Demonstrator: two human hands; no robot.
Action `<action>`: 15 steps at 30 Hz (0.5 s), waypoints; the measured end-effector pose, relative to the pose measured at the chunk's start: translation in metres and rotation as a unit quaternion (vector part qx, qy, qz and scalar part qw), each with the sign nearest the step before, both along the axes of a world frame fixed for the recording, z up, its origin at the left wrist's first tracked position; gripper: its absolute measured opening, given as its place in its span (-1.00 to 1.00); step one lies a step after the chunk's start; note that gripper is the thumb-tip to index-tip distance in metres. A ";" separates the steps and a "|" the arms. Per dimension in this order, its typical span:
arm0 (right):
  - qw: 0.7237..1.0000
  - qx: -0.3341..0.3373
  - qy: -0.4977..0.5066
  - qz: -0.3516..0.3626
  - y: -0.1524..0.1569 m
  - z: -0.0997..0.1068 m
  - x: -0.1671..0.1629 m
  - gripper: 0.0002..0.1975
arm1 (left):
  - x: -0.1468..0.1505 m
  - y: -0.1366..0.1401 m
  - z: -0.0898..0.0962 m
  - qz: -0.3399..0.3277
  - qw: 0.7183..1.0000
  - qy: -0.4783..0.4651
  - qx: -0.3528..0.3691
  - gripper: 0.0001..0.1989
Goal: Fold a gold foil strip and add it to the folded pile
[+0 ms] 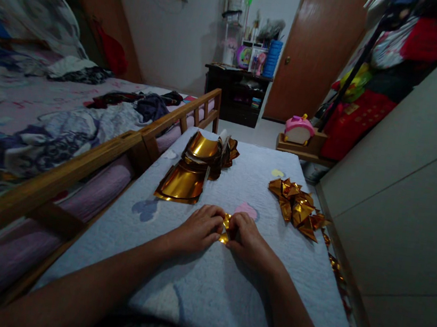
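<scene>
Two bare hands met at the middle of a pale blue quilted mattress [202, 285] printed with faint cartoon shapes, and between them lay one small piece of shiny gold foil paper [226, 229], partly folded. The left hand [197, 230] lay knuckles up with its fingers curled, pinching the left edge of the small foil piece against the mattress; the right hand [246, 239] mirrored it, fingertips pressed onto the right edge, so that the two hands nearly touched over the foil. Only a sliver of gold showed between the fingers, and how many folds it had could not be told. Farther up the mattress from the hands, to the left, sat one loose stack of curled gold foil sheets [193, 168]; the sheets overlapped too much to count. To the right of the hands, near the mattress's right edge, lay one heap of folded gold foil pointed pieces [297, 206], bunched together so that a count could not be made. A few more gold scraps [334, 262] trailed along the mattress's right edge. Left of the mattress ran a wooden bed rail [124, 146], with a rumpled bed beyond it. Past the far end of the mattress stood one pink and white toy [299, 128] on a wooden stand, one dark cabinet [236, 93] and one brown wooden door [318, 48]. No writing or brand could be read anywhere.
</scene>
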State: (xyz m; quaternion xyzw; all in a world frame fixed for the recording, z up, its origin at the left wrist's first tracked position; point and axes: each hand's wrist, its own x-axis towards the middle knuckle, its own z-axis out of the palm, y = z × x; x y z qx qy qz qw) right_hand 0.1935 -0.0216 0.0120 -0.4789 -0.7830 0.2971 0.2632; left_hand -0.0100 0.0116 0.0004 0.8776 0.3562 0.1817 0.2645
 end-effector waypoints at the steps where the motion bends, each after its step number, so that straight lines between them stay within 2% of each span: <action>1: 1.000 -0.001 0.002 -0.001 0.000 0.001 0.000 -0.75 | 0.000 0.000 0.000 -0.001 1.000 0.000 -0.001 -0.90; 6: 1.000 -0.011 0.013 0.009 0.000 -0.001 0.002 -0.72 | -0.002 0.001 0.002 -0.015 1.000 -0.006 -0.007 -0.88; 12: 0.999 -0.016 0.026 0.023 0.001 -0.006 0.004 -0.80 | -0.005 0.001 0.007 -0.031 0.999 -0.003 -0.015 -0.86; 15: 1.000 -0.015 0.015 0.022 0.000 -0.005 0.003 -0.75 | -0.007 0.003 0.008 -0.043 0.999 -0.021 -0.016 -0.74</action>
